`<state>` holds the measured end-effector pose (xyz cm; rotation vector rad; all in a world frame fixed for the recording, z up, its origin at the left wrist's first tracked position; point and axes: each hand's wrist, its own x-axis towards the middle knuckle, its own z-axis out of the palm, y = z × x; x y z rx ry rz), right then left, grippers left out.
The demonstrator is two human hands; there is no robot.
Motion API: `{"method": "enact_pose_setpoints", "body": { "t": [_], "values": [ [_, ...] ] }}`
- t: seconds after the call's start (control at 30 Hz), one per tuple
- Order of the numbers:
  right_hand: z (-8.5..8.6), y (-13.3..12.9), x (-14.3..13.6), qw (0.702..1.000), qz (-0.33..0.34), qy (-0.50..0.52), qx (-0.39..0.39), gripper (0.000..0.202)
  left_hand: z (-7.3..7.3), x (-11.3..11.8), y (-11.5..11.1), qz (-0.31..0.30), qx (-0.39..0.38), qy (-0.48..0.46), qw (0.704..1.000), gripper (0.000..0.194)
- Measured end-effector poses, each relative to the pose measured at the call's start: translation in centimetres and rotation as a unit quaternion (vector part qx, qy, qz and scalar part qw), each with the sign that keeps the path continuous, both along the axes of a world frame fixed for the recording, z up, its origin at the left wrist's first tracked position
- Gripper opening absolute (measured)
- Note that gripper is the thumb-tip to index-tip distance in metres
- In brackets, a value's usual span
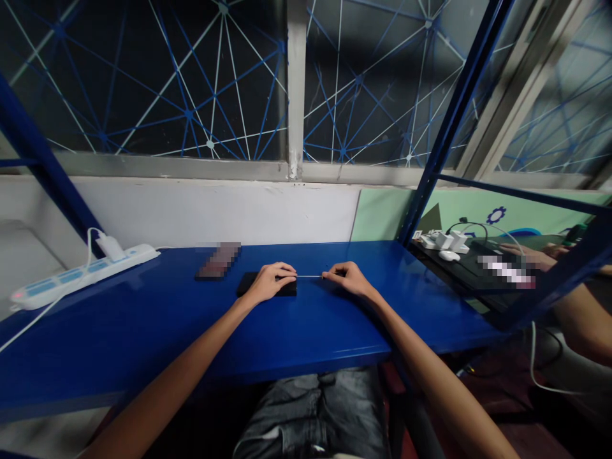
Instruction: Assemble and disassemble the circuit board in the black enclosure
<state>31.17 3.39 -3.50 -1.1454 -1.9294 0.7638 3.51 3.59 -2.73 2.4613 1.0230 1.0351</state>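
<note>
A thin pale strand (pixel 310 276) stretches taut-looking between two bare hands above a blue bench (pixel 306 331), its long axis running side to side, almost straight from one set of fingertips to the other. The right hand (pixel 348 278) has thumb and forefinger drawn together at the strand's right end, the other fingers curled in behind; the strand leads directly leftward from that pinch.

Directly left of the right hand and well within line of it, the left hand (pixel 271 280) rests over a flat black case (pixel 287 289), fingers bent and thumb reaching toward them. The strand meets these fingertips at the case's right edge, but whether they grip it, or only steady the case, cannot be told from this angle. The case lies beneath the left hand, its long side also running left to right, showing on both sides of the palm; the left hand is plainly the nearer, with the right hand apart from it.

Beyond the left hand and to its left lies a dark, flat, blurred-out object (pixel 218 261); farther left sits a white power strip (pixel 57 280).
</note>
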Motion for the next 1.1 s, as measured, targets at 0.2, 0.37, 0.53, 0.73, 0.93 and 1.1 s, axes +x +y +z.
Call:
{"method": "enact_pose_setpoints", "body": {
  "t": [0.2, 0.37, 0.53, 0.73, 0.93, 1.1],
  "values": [
    [-0.1, 0.1, 0.0, 1.000, 0.003, -0.005, 0.008, 0.050, -0.1, 0.0, 0.1, -0.003, 0.000, 0.005, 1.000, 0.026],
    [-0.1, 0.1, -0.1, 1.000, -0.002, -0.012, 0.008, 0.049, -0.1, -0.1, 0.1, -0.009, 0.001, 0.023, 1.000, 0.028],
    [-0.1, 0.2, 0.1, 1.000, 0.001, -0.009, 0.003, 0.049, -0.1, -0.1, 0.2, 0.006, -0.015, 0.060, 0.998, 0.032],
    [0.0, 0.3, 0.3, 1.000, -0.001, -0.005, 0.013, 0.048, 1.8, -2.1, 0.1, 0.022, -0.100, 0.144, 0.984, 0.083],
    [0.6, 0.3, 1.0, 0.999, -0.026, 0.016, 0.024, 0.048, 3.0, -3.4, 0.1, 0.018, -0.110, 0.198, 0.974, 0.070],
    [1.2, 0.0, 1.4, 0.998, -0.024, 0.047, 0.017, 0.048, 2.4, -3.1, -0.3, 0.160, -0.034, 0.243, 0.956, 0.077]
  ]
}}
